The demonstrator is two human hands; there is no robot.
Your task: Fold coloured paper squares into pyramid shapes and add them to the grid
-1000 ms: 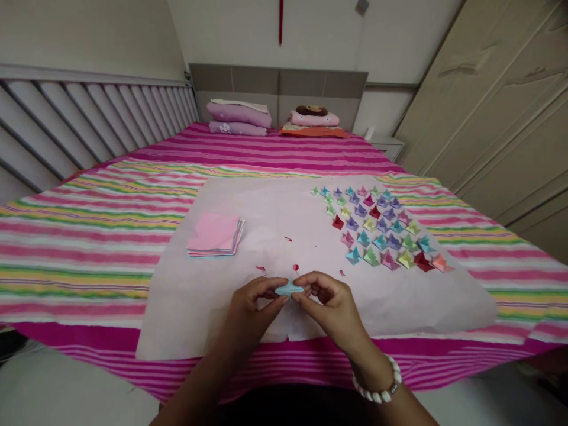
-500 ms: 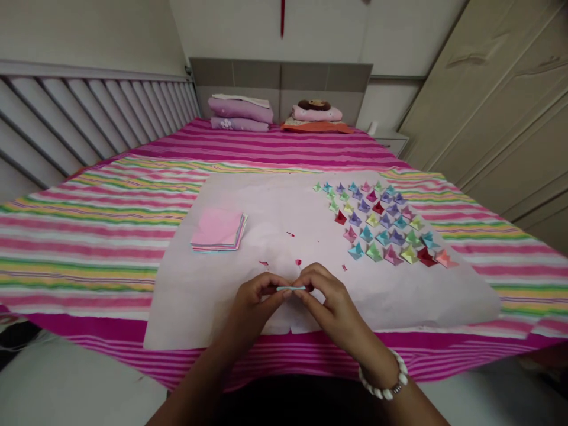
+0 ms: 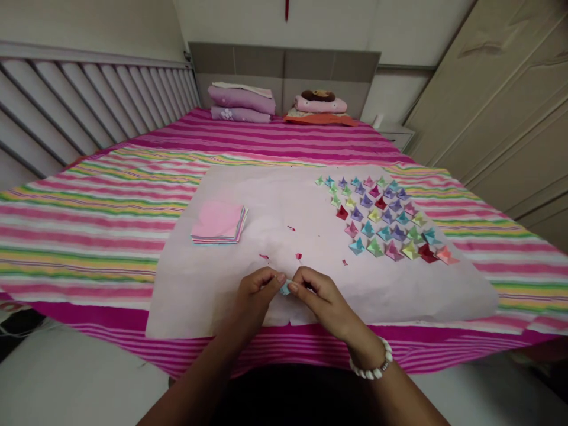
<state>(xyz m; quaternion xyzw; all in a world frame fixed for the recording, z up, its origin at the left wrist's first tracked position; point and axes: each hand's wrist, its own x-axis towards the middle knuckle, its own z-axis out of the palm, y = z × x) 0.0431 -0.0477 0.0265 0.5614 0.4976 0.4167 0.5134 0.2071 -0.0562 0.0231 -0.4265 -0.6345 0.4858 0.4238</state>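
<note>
Between both hands, above the near part of a large pale paper sheet [image 3: 266, 189], is a small folded light-blue paper [image 3: 285, 288]. My left hand [image 3: 258, 294] pinches its left side between thumb and fingers. My right hand [image 3: 320, 297] pinches the right side, with a white bead bracelet on that wrist. Fingers cover much of the paper, so its full folded shape is hidden. Beyond the hands lie small dark-red paper scraps [image 3: 299, 256]. To the left sits a stack of square coloured papers [image 3: 218, 220], pink on top.
Rows of folded paper figures [image 3: 387, 216] in many colours stand on the sheet's right side. A striped bedspread [image 3: 89, 236] lies underneath. Folded bedding [image 3: 242, 102] rests by the headboard [image 3: 239, 65]. A slatted rail [image 3: 102, 100] runs along the left.
The light-blue paper has turned from a thin edge-on strip to show a small face. Both hands have shifted their pinch around it. The camera view has tilted slightly.
</note>
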